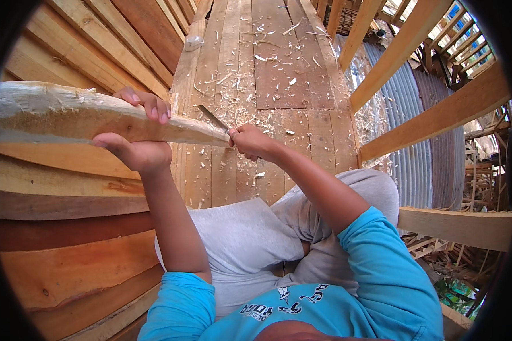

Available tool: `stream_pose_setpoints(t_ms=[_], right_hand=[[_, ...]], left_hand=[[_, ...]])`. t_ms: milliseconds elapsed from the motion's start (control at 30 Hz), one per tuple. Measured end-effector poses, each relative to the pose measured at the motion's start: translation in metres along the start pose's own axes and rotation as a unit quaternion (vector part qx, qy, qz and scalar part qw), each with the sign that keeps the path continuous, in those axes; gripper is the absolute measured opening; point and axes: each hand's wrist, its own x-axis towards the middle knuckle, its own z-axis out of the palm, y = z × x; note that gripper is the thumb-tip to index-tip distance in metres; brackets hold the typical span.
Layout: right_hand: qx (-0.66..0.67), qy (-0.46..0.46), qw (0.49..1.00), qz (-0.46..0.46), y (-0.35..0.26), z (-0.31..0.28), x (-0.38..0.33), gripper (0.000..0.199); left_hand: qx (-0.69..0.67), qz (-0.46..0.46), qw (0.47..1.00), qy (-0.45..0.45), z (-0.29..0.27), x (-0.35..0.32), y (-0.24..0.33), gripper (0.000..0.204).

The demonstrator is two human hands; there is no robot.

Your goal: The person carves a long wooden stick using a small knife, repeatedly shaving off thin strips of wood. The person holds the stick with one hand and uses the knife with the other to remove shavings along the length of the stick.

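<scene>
I see the left hand (pixel 147 153) grasping the long wooden piece (pixel 111 118), right hand (pixel 251 141) clenched around a knife (pixel 212 117) near its narrow end, shavings (pixel 260 57) littering the plank floor (pixel 224 176)

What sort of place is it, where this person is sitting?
Most likely an informal woodworking spot: wood shavings litter the plank floor, wooden boards line the left side, and the right hand holds a knife by a rough timber.

The left grip (pixel 147 153) curls wide, thumb (pixel 111 142) outstretched — the right grip (pixel 251 142) is clenched
</scene>
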Motion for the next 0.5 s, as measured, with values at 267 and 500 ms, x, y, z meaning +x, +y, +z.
stream_pose_setpoints(t_ms=[267,500], right_hand=[[0.05,0.001,0.995,0.082,0.007,0.001,0.002,0.047],[0.068,-0.054,0.992,0.093,0.027,-0.009,0.011,0.048]], left_hand=[[-0.059,-0.006,0.998,-0.024,-0.008,0.0,-0.008,0.087],[-0.063,-0.022,0.998,0.004,-0.001,-0.001,-0.007,0.089]])
